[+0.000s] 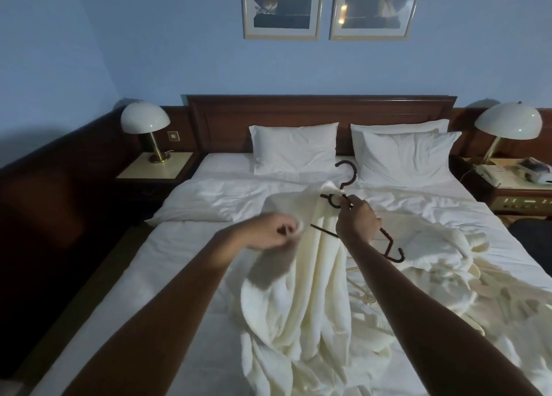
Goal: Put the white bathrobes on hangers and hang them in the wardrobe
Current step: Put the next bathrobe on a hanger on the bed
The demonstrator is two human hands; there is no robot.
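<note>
Your right hand (357,220) is curled around the neck of a dark plastic clothes hanger (346,186), fingers closed on it just below its hook. The hook points up and away from you toward the wooden headboard (321,108), while the hanger's long axis runs slanted, from its left arm buried in cloth down to its right end (395,256), which curls up bare near the mattress. Your left hand (268,231) pinches a fold of the cream-white terry bathrobe (298,291), holding its shoulder over the hanger's left arm. The two hands sit apart, with a thin dark bar of the hanger showing between them. The robe hangs from the hanger and trails toward you, its length lying along the bed (179,276) on the white sheet. A second white bathrobe (442,252) lies crumpled on the bed just to the right, and a pale hanger (363,294) lies between the two robes, partly hidden. Two white pillows (295,147) lean against the headboard.
</note>
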